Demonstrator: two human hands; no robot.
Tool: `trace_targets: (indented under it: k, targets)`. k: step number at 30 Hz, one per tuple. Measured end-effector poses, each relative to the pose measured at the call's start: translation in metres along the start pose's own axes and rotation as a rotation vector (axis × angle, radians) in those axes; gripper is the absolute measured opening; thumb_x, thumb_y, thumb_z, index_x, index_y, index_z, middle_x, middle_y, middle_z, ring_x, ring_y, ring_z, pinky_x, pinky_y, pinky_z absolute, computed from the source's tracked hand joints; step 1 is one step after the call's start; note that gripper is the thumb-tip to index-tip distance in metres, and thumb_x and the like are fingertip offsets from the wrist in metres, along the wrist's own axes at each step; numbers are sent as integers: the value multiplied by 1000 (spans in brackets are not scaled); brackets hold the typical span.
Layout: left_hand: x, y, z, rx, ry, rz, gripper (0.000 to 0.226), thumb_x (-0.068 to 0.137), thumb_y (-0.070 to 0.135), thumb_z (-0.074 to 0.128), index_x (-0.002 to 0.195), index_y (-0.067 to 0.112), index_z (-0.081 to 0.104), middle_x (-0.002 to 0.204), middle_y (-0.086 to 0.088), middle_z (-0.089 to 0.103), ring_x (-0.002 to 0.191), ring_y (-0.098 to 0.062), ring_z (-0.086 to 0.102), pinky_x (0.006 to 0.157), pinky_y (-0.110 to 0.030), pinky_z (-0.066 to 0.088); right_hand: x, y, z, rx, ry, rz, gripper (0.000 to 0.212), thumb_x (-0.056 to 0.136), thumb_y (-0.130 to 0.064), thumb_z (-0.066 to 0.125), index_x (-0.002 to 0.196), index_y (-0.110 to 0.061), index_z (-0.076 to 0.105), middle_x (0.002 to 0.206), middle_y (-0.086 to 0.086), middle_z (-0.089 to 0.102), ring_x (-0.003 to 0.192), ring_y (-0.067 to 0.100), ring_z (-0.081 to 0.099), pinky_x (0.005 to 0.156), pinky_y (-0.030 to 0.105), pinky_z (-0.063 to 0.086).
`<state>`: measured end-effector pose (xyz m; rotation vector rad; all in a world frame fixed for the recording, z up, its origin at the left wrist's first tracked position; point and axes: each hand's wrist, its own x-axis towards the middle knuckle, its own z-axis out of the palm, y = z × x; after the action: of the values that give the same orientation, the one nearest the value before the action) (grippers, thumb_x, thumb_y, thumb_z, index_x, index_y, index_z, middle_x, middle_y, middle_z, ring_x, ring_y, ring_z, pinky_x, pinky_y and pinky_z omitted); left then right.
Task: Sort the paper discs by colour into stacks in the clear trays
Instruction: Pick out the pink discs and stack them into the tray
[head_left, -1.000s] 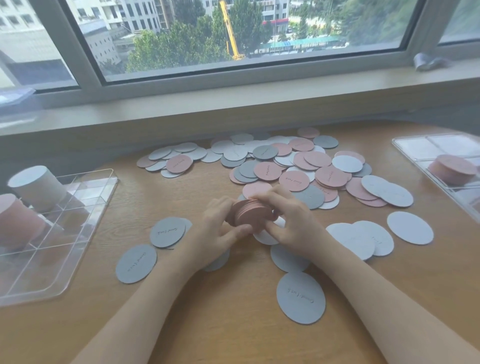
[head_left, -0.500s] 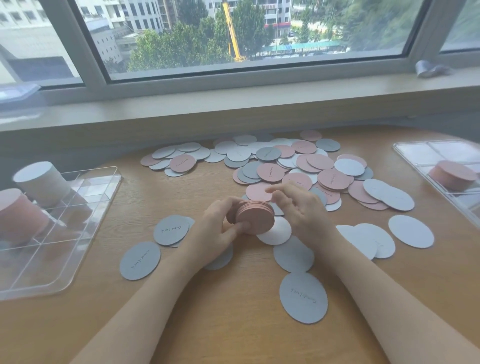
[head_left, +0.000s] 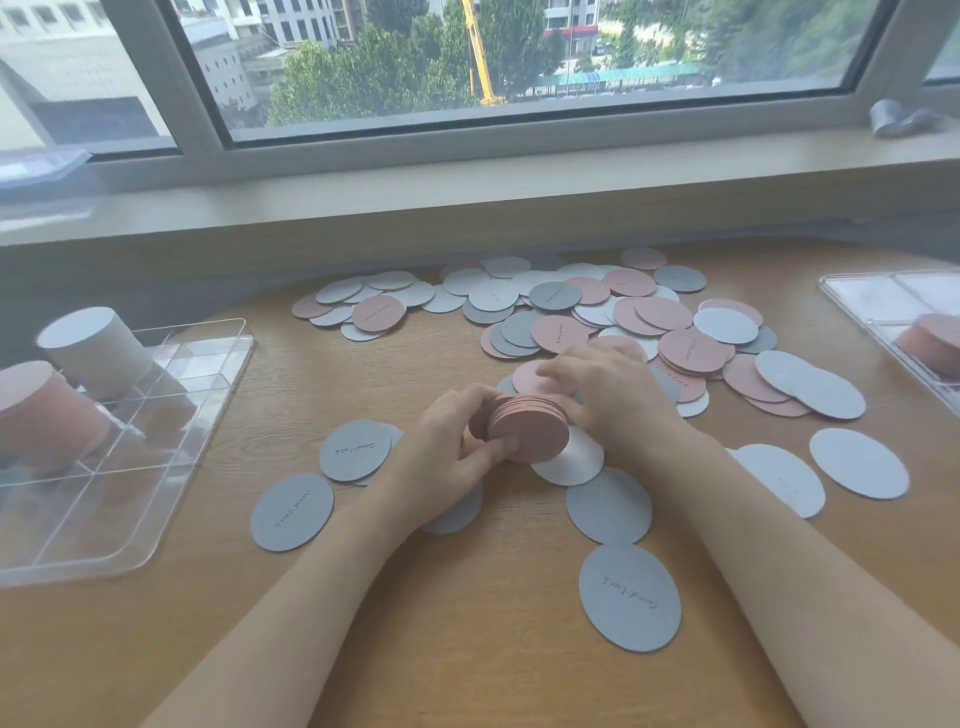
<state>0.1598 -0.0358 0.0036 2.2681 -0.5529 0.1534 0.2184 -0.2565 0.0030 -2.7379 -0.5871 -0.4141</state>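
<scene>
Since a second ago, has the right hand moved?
Yes. The right hand has left the pink stack held by the left hand and reached away, toward the loose pink disc beyond it.

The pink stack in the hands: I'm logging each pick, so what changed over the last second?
The right hand let go of the pink stack and reached forward onto a loose pink disc at the pile's near edge. The left hand now holds the stack alone, in about the same spot. The trays' stacks and the grey discs near the arms stayed as they were.
</scene>
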Motion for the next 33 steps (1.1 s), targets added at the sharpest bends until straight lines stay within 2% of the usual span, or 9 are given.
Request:
trace_targets:
  k: [4, 8, 11, 14, 20, 23, 25, 28, 33]
  targets:
    - [1, -3, 2, 0, 5, -6, 25, 90, 31, 71, 114, 29, 61, 97, 6, 63, 83, -7, 54, 71, -17, 39, -3, 0, 1, 17, 185, -45, 19, 91, -31, 56, 93, -24, 73, 86, -7, 71, 87, 24, 64, 91, 35, 31]
    - [1, -4, 3, -20, 53, -31, 24, 87, 36, 68, 111, 37, 60, 96, 8, 64, 80, -14, 55, 74, -23, 45, -11, -5, -16, 304, 340, 57, 18, 98, -22, 54, 97, -16, 71, 79, -8, 68, 78, 18, 61, 81, 29, 42]
    - [1, -6, 3, -17, 111, -78, 27, 90, 26, 71, 111, 38, 59, 95, 8, 64, 77, -14, 55, 71, -20, 43, -18, -15, -26, 657, 319, 150, 15, 99, -17, 57, 101, -15, 72, 86, -8, 72, 81, 6, 64, 74, 18, 47]
    - [1, -7, 3, 19, 153, -106, 31, 91, 24, 70, 116, 38, 59, 96, 9, 64, 76, -11, 57, 69, -16, 40, -20, -26, -26, 781, 189, 164, 18, 100, -17, 56, 109, -21, 71, 84, -27, 67, 79, -5, 63, 73, 12, 45]
    - [2, -8, 4, 83, 136, -105, 59, 95, 19, 67, 149, 20, 44, 127, 9, 60, 105, -2, 53, 92, -4, 34, -19, -25, -14, 645, -90, -31, 40, 87, -30, 74, 126, -23, 63, 109, -15, 68, 94, -5, 58, 81, 11, 43]
    - [2, -5, 7, 120, 57, -110, 71, 98, 23, 61, 158, 21, 23, 112, 11, 57, 107, -10, 47, 88, -7, 31, -17, -23, -3, 523, -73, -131, 48, 88, -19, 72, 133, -14, 58, 118, -11, 65, 102, -7, 56, 89, 13, 41]
    - [2, -2, 9, 125, 15, -93, 75, 100, 27, 58, 160, 21, 13, 99, 21, 47, 101, -9, 41, 87, -16, 30, -17, -24, 3, 412, -63, -164, 52, 91, -16, 65, 141, -12, 50, 133, -1, 60, 121, 11, 55, 102, 32, 43]
    - [2, -3, 10, 114, -10, -82, 77, 101, 29, 54, 160, 21, 5, 122, 18, 45, 117, -8, 40, 98, -18, 27, -18, -33, 6, 328, -87, -162, 62, 96, -13, 56, 153, -12, 30, 149, 6, 46, 136, 22, 42, 110, 37, 34]
    - [4, -4, 8, 70, 10, -33, 69, 101, 13, 55, 159, 19, 17, 152, 14, 30, 136, 9, 27, 109, -5, 23, -19, -33, 7, 221, -97, -178, 70, 99, -25, 49, 158, -18, 12, 143, 4, 44, 126, 29, 44, 106, 41, 34]
